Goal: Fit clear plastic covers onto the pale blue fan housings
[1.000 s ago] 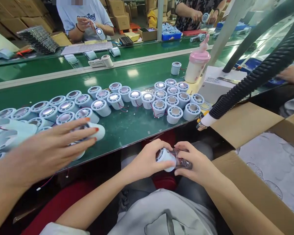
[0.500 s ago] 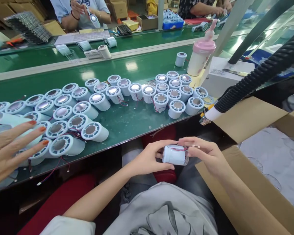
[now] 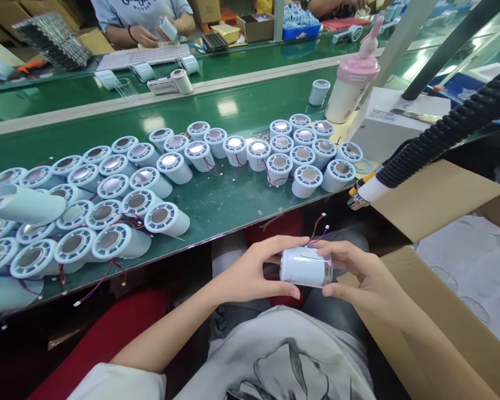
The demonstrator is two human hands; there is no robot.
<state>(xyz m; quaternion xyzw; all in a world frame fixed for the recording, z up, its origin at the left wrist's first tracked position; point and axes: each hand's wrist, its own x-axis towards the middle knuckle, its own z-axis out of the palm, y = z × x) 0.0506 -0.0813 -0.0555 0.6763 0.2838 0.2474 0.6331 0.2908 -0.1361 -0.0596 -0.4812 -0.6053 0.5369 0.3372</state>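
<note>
Between my two hands, above my lap, is a light-blue cylindrical housing [image 3: 302,266] lying on its side, with a clear plastic sleeve [image 3: 328,269] around it that shows at its right end. My left hand [image 3: 260,270] grips the left end, thumb below and fingers above. My right hand [image 3: 352,272] holds the right end between fingers and thumb. Thin red and blue wires [image 3: 316,229] with small white plugs stick up from the housing's top. Many similar light-blue housings [image 3: 307,180] with round metal discs in their ends stand on the green table beyond my hands.
A cardboard box [image 3: 433,294] with clear plastic pieces lies at my right. A black corrugated hose [image 3: 450,128] with a nozzle hangs over the table edge. A pink-lidded bottle [image 3: 352,83] stands behind. Across the table a co-worker [image 3: 144,22] handles a light-blue part.
The wires, earlier lying along the housing under my right fingers, now stand up above it. My right hand has shifted to grip the sleeve's end. Another person's hand at the left has gone.
</note>
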